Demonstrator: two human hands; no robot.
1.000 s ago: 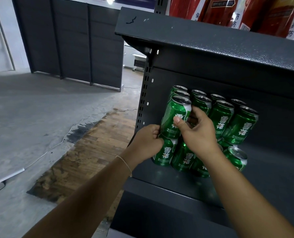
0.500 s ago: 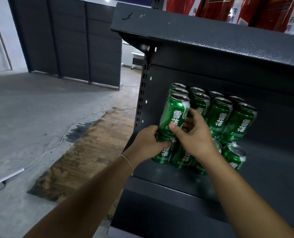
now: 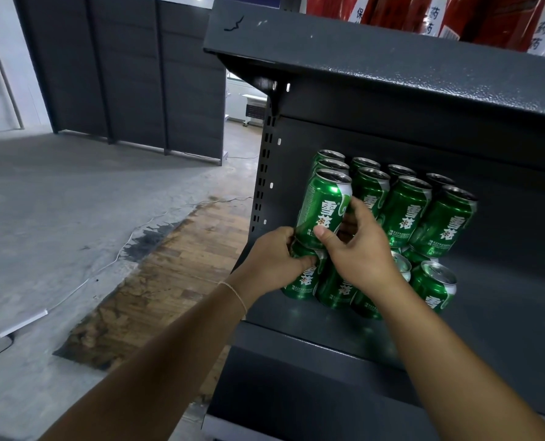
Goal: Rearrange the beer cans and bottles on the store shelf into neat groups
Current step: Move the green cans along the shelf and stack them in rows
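Top-tier can (image 3: 323, 211) is standing upright; right hand (image 3: 357, 249) is gripping it, left hand (image 3: 274, 262) is gripping the lower can (image 3: 304, 281) directly beneath.

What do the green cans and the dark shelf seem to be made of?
Cans: likely thin aluminium, glossy green print, bare silvery tops with pull tabs. Shelf: probably steel with a matte, pebbled dark grey coating; its slotted upright supports this guess.

About fourteen green cans (image 3: 406, 211), some hidden, and two hands (image 3: 363, 256).
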